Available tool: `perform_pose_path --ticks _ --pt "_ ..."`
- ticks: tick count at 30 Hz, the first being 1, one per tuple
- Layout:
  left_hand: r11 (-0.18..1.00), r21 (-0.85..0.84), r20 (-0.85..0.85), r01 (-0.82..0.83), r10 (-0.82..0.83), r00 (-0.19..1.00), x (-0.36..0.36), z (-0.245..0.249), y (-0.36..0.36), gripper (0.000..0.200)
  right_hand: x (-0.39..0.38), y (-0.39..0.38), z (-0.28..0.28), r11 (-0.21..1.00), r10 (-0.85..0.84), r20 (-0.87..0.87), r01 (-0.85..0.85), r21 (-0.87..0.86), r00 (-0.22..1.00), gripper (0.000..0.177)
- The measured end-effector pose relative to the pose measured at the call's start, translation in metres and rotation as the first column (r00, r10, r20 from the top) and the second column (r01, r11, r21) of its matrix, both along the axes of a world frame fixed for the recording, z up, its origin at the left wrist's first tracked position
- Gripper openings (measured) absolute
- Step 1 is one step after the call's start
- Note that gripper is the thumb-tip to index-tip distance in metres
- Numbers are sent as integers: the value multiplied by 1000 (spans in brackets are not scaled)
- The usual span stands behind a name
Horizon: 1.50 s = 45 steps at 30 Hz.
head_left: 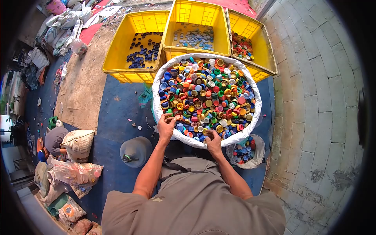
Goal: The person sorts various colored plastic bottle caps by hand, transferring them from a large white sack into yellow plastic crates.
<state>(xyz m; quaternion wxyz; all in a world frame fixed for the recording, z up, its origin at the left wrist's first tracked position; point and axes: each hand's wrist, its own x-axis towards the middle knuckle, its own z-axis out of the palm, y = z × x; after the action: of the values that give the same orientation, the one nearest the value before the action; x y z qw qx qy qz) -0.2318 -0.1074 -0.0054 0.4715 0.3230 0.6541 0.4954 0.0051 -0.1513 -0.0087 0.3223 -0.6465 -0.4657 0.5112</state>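
A large white-rimmed sack (256, 111) in front of me is full of mixed plastic bottle caps (209, 100) in many colours. My left hand (166, 126) is at the near left rim, its fingers drawn together over the caps; what lies between them is too small to make out. At the near edge, my right hand (213, 141) has thumb and fingers closed around what looks like a yellowish bottle cap (205, 132). Behind the sack stand three yellow crates: the left crate (111, 58) has dark blue caps, the middle crate (223, 31) light blue ones, the right crate (268, 58) red and mixed ones.
A clear plastic bag (256, 158) of mostly blue caps sits right of my body. On the left are a large translucent bottle (135, 150), stuffed sacks (78, 145) and another person (55, 141) bent over. A block wall (313, 98) runs along the right.
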Motion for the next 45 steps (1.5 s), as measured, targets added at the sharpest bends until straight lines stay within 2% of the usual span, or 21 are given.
perform_pose_path --ticks 3,4,8,19,20,23,24,27,28,31,32,36,42,45 --pt "999 -46 -256 -12 0 967 13 4 11 34 9 12 -1 998 -47 -11 48 49 999 31" --pt "1000 10 -449 14 -8 893 16 5 14 40 12 17 0 997 -58 1 58 56 998 31" --pt "996 14 -653 85 -55 755 21 -4 29 45 24 27 5 993 -72 -9 72 94 997 31" --pt "985 -19 -791 173 -120 600 30 -17 51 51 38 3 -2 996 -83 46 82 40 995 31" --pt "987 -33 -822 158 -117 558 31 -20 53 52 38 0 -1 996 -82 53 80 35 995 31" --pt "979 -19 -860 205 -121 496 42 -3 54 53 38 -5 12 997 -70 73 69 19 995 31" --pt "964 40 -847 262 -107 520 45 -6 56 54 39 -5 12 998 -67 73 66 16 995 31" --pt "934 48 -858 354 -143 493 57 -12 61 52 41 -4 16 998 -68 70 68 12 995 32" --pt "929 27 -870 370 -160 466 60 -11 62 49 42 -4 18 998 -70 72 69 10 995 32" --pt "929 -50 -946 367 -161 280 64 -12 65 46 46 -2 20 996 -84 73 83 20 994 32" --pt "934 -28 -960 356 -125 251 65 -11 65 45 49 -2 17 996 -92 75 91 25 993 32" --pt "938 -79 -955 338 -168 246 59 -19 67 43 54 -5 23 992 -124 83 122 28 989 31" --pt "951 -46 -924 305 -156 348 54 -25 71 39 54 -10 18 993 -113 98 109 45 989 31" --pt "948 -43 -948 316 -138 285 53 -23 71 37 50 -9 16 995 -91 120 86 47 989 30"
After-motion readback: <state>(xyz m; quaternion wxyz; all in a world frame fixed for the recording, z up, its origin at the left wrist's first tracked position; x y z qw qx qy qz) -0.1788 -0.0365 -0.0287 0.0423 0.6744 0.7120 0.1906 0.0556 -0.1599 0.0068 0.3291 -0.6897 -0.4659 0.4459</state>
